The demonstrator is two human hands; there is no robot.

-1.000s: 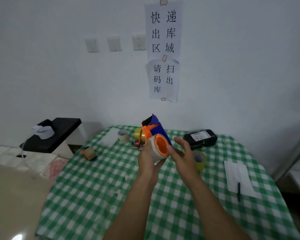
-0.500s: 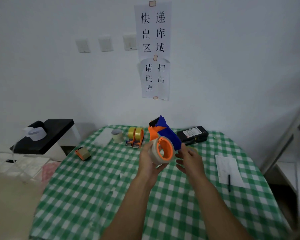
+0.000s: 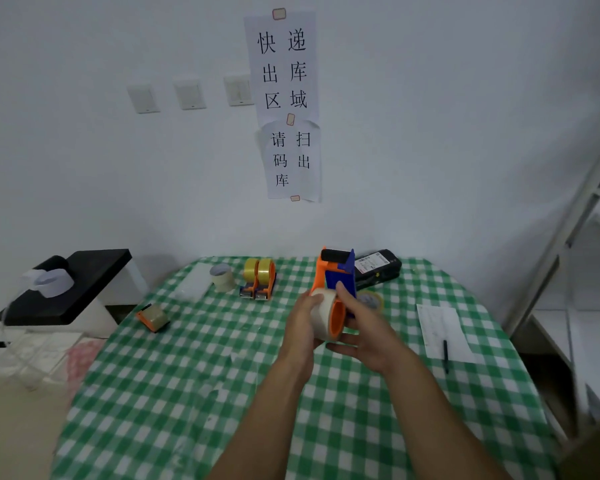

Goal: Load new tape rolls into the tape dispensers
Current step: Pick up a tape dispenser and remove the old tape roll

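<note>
A tabletop (image 3: 194, 393) covered in green-and-white checked cloth stands against a pale wall. A metal shelving frame (image 3: 575, 237) rises at its right and a low black side table (image 3: 84, 282) sits at its left. Two paper signs (image 3: 284, 71) with large printed characters are taped one above the other on the wall, beside three wall switches (image 3: 189, 93).

Above the middle of the tabletop, a person holds a blue-and-orange tape dispenser (image 3: 336, 271) upright in both bare hands. The right hand (image 3: 371, 334) grips its blue body, thumb across the top side and fingers curled beneath. The left hand (image 3: 303, 327) is wrapped round a pale tape roll (image 3: 326, 303) seated against the dispenser's orange hub.

A white sheet of paper (image 3: 444, 330) lies near the right edge with a dark pen (image 3: 445, 355) on it. A black handheld scanner (image 3: 378, 268) rests at the far edge, just behind the raised dispenser. Two orange dispensers (image 3: 258, 278) loaded with yellow tape stand side by side, touching, left of centre. A beige roll (image 3: 221, 277) stands just beside them. A small orange dispenser (image 3: 152, 317) lies alone toward the left edge. A yellowish roll (image 3: 371, 301) lies flat on the cloth, partly hidden behind the right hand.
</note>
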